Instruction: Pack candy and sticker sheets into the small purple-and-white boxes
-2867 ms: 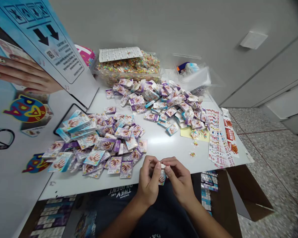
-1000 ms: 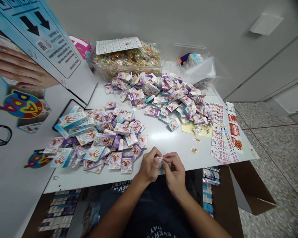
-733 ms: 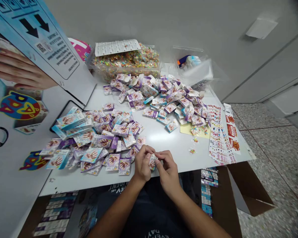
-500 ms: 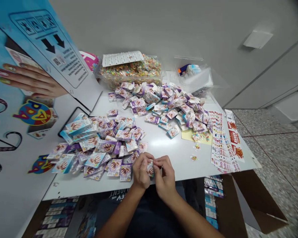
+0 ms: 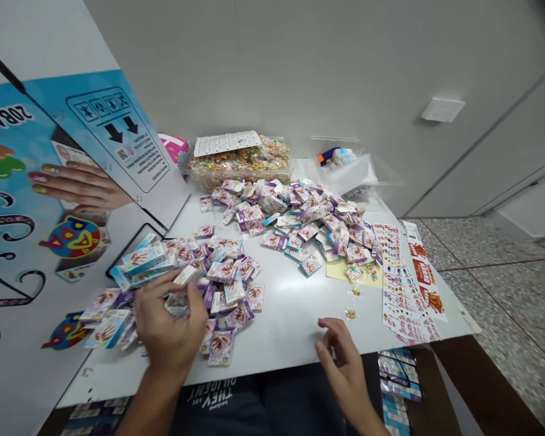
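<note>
Over the left pile of small printed boxes [image 5: 222, 271], my left hand [image 5: 170, 324] has a small white-sided box [image 5: 184, 275] between its thumb and fingers. The boxes there are purple or light blue, each with a picture of a hand. My right hand [image 5: 343, 363] rests by the front edge of the white table [image 5: 284, 321], fingers curled but apart, holding nothing. Two little bags of coloured beads [image 5: 351, 314] lie beyond it. A second pile of similar boxes [image 5: 309, 215], several with open flaps, spreads across the back of the table.
A clear bin of bead bags [image 5: 236, 166] and another clear bin [image 5: 354, 172] stand against the grey wall. Sticker sheets [image 5: 399, 284] and yellow paper [image 5: 336, 272] lie on the right. A big printed carton [image 5: 86, 200] rises at the left. Brown cartons sit below the table.
My hands were together at the front edge around a small box. Now the left hand has moved left over the pile with a box, and the right hand has moved right, opened. The view has shifted.
</note>
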A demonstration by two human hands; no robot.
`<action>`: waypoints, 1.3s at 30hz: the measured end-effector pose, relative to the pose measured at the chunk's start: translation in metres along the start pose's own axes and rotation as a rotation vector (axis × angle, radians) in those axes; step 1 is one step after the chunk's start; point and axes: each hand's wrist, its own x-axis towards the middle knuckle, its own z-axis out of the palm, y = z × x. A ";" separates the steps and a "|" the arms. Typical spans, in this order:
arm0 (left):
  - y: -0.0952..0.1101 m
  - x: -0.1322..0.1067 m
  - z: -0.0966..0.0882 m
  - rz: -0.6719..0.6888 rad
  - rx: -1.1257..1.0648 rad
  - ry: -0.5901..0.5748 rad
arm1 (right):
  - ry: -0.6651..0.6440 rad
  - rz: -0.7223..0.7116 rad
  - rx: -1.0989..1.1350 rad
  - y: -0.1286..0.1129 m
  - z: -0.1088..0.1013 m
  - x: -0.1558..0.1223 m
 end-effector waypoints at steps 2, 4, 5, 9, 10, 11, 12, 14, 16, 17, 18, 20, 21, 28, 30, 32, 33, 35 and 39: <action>-0.016 0.018 -0.002 0.204 0.203 -0.078 | 0.122 -0.039 -0.093 0.008 -0.019 0.005; -0.027 0.027 0.000 0.305 0.310 -0.185 | 0.205 -0.102 -0.221 0.014 -0.047 0.014; -0.030 0.028 0.001 0.332 0.336 -0.244 | 0.238 -0.135 -0.293 0.017 -0.063 0.019; -0.033 0.019 0.005 0.418 0.352 -0.365 | 0.434 -0.194 -0.488 0.018 -0.141 0.038; -0.032 0.016 0.006 0.430 0.347 -0.364 | 0.499 -0.170 -0.498 0.017 -0.161 0.042; -0.032 0.013 0.006 0.437 0.342 -0.359 | 0.554 -0.147 -0.512 0.016 -0.179 0.047; -0.032 0.011 0.006 0.438 0.341 -0.346 | 0.603 -0.133 -0.538 0.015 -0.196 0.053; -0.032 0.007 0.006 0.428 0.343 -0.310 | 0.636 -0.119 -0.632 0.015 -0.226 0.066; -0.032 0.004 0.008 0.399 0.338 -0.246 | 0.566 -0.083 -0.753 0.016 -0.249 0.084; -0.032 0.001 0.009 0.384 0.324 -0.206 | 0.490 -0.047 -0.807 0.018 -0.258 0.094; -0.030 -0.002 0.011 0.373 0.303 -0.178 | 0.394 -0.002 -0.853 0.021 -0.265 0.104; -0.021 -0.012 0.014 0.377 0.242 -0.140 | 0.196 0.073 -0.905 0.027 -0.273 0.127; -0.013 -0.019 0.016 0.391 0.204 -0.136 | 0.119 0.095 -0.916 0.031 -0.273 0.139; 0.064 -0.075 0.027 0.433 -0.172 -0.265 | -0.117 0.093 -0.959 0.062 -0.249 0.204; 0.077 -0.089 0.030 0.428 -0.235 -0.311 | -0.150 0.075 -0.961 0.070 -0.245 0.208; 0.081 -0.100 0.032 0.415 -0.273 -0.349 | -0.153 0.040 -0.955 0.075 -0.244 0.207; 0.080 -0.104 0.033 0.405 -0.284 -0.368 | -0.140 0.016 -0.949 0.077 -0.244 0.206; 0.077 -0.111 0.035 0.386 -0.298 -0.413 | -0.089 -0.039 -0.930 0.077 -0.245 0.203; 0.076 -0.123 0.041 0.352 -0.328 -0.485 | 0.129 -0.170 -0.874 0.056 -0.240 0.188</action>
